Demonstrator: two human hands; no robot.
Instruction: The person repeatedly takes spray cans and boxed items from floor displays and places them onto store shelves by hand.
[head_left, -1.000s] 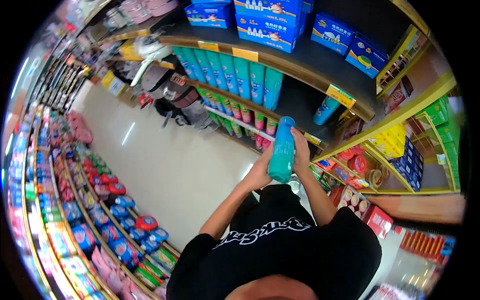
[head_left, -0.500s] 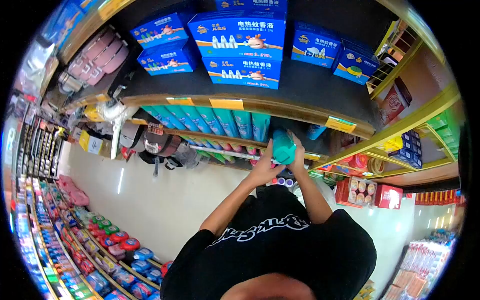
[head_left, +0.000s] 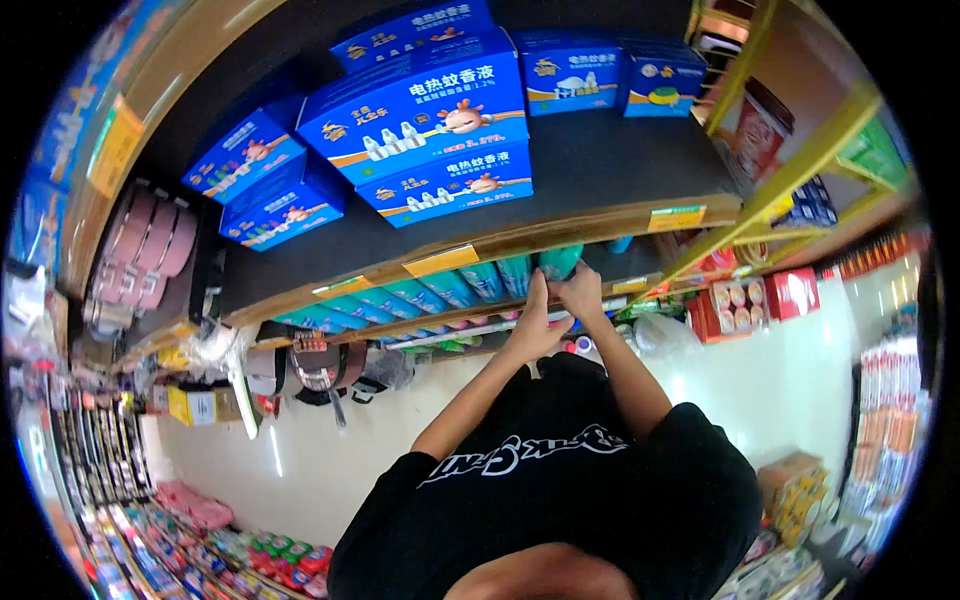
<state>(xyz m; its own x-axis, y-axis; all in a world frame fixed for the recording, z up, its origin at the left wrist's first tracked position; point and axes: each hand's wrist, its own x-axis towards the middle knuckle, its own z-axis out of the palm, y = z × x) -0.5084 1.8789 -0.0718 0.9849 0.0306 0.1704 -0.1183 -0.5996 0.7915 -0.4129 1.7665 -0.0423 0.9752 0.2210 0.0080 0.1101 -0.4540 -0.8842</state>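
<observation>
A teal spray can [head_left: 560, 262] is at the right end of a row of similar teal cans [head_left: 440, 288], on the shelf below the blue boxes. My left hand [head_left: 538, 325] touches the can's left side, with its fingers pointing up. From the right, my right hand [head_left: 580, 295] has its fingers wrapped on the can. The upper shelf edge hides part of the can. Right of it, a small piece of another blue can [head_left: 619, 244] shows under the shelf.
Blue boxes [head_left: 415, 120] stand on the upper shelf, whose wooden edge [head_left: 560, 228] juts out above my hands. Yellow shelf frames [head_left: 760, 190] rise at the right. Pink belts or cases [head_left: 150, 245] lie at the left; a yellow carton [head_left: 205, 405] sits on the floor.
The can has moved from in front of my body to the row on the lower shelf, with both hands following it. The view has shifted, and the blue boxes look larger.
</observation>
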